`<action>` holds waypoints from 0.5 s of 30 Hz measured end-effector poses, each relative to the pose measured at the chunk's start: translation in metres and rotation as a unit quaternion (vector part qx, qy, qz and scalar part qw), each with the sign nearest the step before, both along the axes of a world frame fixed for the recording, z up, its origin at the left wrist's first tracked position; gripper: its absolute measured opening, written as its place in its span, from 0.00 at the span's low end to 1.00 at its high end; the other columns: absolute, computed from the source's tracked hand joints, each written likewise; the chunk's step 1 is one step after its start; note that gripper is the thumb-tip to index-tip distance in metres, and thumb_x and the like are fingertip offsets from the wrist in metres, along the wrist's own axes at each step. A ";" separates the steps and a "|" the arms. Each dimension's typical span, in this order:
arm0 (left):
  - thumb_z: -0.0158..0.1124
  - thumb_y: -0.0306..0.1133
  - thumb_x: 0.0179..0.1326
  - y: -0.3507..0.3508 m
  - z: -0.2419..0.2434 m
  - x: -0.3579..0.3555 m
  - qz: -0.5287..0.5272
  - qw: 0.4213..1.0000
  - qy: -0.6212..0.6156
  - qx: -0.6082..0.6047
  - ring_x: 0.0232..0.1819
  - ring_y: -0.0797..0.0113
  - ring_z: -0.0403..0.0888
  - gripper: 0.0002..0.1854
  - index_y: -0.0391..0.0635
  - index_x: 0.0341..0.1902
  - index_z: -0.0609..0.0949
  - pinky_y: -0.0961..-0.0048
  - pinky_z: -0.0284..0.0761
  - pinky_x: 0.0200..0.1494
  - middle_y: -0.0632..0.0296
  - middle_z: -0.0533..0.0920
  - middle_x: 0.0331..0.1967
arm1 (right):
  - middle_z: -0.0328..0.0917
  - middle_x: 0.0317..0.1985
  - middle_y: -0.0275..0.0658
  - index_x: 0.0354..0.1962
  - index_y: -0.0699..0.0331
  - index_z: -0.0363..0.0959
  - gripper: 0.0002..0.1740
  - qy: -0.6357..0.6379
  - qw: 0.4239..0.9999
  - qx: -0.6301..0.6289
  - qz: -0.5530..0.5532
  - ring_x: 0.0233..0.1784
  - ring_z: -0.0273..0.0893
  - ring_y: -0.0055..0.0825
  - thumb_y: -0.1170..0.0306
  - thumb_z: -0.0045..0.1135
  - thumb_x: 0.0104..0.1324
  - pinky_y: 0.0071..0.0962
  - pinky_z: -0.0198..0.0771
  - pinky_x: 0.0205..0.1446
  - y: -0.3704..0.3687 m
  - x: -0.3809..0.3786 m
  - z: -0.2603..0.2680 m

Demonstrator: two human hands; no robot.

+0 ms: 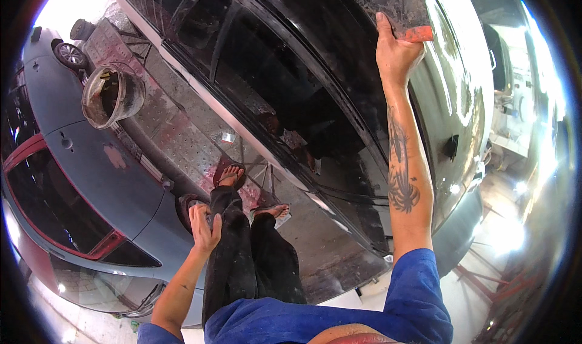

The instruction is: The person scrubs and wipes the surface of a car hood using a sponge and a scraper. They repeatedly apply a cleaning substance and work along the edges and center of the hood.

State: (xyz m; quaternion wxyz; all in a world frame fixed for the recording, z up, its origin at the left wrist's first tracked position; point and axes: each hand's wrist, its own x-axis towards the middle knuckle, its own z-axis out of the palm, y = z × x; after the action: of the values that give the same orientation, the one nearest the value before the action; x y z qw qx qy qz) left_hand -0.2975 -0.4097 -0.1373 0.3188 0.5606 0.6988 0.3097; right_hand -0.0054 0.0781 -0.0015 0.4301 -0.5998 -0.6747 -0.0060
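Observation:
My right hand (400, 55) reaches out over the roof of a black car (454, 130). Its thumb lies on a dark, stained flat piece (395, 2) whose exact kind I cannot tell. An orange-red strip or block (416, 34) sticks out by the fingers, at the near edge of that piece. Hanging low beside my leg, my left hand (204, 228) has half-curled fingers with the thumb apart, and nothing is clearly visible in it. Behind it are the wheel (182, 207) and flank of a grey car (100, 175). The black car's side windows (273, 71) run between my hands.
My sandalled feet (231, 175) stand on a raised perforated metal plank (173, 130) stained red. A dirty bucket (132, 93) sits farther along it, near the grey car. A small white packet (227, 137) lies past my feet. Red metal stands (477, 285) are at right.

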 end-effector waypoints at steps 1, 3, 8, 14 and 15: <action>0.66 0.25 0.58 -0.005 0.000 -0.004 0.010 1.000 0.002 -0.007 0.45 0.45 0.72 0.15 0.38 0.44 0.72 0.54 0.68 0.53 0.48 0.74 0.40 | 0.84 0.29 0.46 0.31 0.71 0.80 0.18 -0.003 0.999 0.036 0.036 0.32 0.83 0.42 0.63 0.75 0.61 0.39 0.75 0.42 0.008 -0.005 -0.002; 0.66 0.25 0.58 -0.010 0.001 -0.007 0.024 1.000 0.003 -0.014 0.44 0.45 0.72 0.14 0.38 0.44 0.72 0.54 0.68 0.52 0.48 0.74 0.40 | 0.74 0.17 0.52 0.21 0.70 0.69 0.26 -0.002 0.996 0.071 0.060 0.22 0.74 0.54 0.59 0.75 0.59 0.46 0.71 0.34 0.024 -0.017 -0.006; 0.66 0.26 0.58 -0.004 0.007 0.005 0.047 0.998 -0.029 -0.008 0.44 0.47 0.72 0.14 0.38 0.43 0.72 0.55 0.68 0.52 0.50 0.74 0.40 | 0.88 0.32 0.45 0.33 0.73 0.82 0.18 0.031 0.994 0.045 0.099 0.36 0.87 0.37 0.65 0.77 0.59 0.37 0.77 0.45 0.082 -0.069 -0.007; 0.65 0.25 0.62 0.037 0.028 0.023 0.092 0.988 -0.124 0.031 0.44 0.55 0.73 0.11 0.39 0.44 0.73 0.62 0.69 0.52 0.53 0.76 0.42 | 0.79 0.58 0.46 0.60 0.71 0.73 0.26 0.298 0.931 -0.069 0.200 0.48 0.82 0.29 0.76 0.67 0.66 0.30 0.77 0.51 0.100 -0.141 0.053; 0.64 0.25 0.64 0.048 0.036 0.025 0.117 0.972 -0.202 0.008 0.44 0.57 0.73 0.11 0.38 0.46 0.73 0.63 0.69 0.53 0.54 0.77 0.44 | 0.76 0.64 0.46 0.66 0.69 0.69 0.31 0.271 0.905 -0.141 0.297 0.53 0.80 0.28 0.77 0.65 0.67 0.30 0.77 0.57 0.078 -0.140 0.066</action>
State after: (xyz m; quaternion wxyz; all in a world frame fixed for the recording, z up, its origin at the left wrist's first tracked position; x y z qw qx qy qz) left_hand -0.2729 -0.3616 -0.1012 0.4102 0.4038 0.6782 0.4569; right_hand -0.1456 0.1559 0.0642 0.4893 -0.4045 -0.6726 0.3802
